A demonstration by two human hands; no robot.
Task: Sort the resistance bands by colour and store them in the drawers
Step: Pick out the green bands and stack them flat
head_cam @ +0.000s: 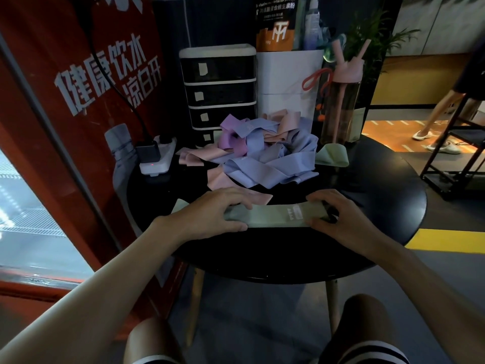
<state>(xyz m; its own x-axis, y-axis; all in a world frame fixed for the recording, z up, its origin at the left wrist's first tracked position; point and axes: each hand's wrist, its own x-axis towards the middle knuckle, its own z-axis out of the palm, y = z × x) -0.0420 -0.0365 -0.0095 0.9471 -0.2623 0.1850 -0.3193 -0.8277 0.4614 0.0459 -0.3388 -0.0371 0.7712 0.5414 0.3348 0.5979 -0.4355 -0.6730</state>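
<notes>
A pale green resistance band lies flat on the round black table, stretched between my hands. My left hand pinches its left end, and my right hand grips its right end. Behind it sits a tangled pile of bands in blue, purple and pink. Another green band lies at the pile's right. The black drawer unit with several shut, labelled drawers stands at the back of the table.
A white power strip with a plugged-in charger sits at the table's left. A white box and a pink-lidded water bottle stand at the back right. A black metal rack and a person's legs are at the far right.
</notes>
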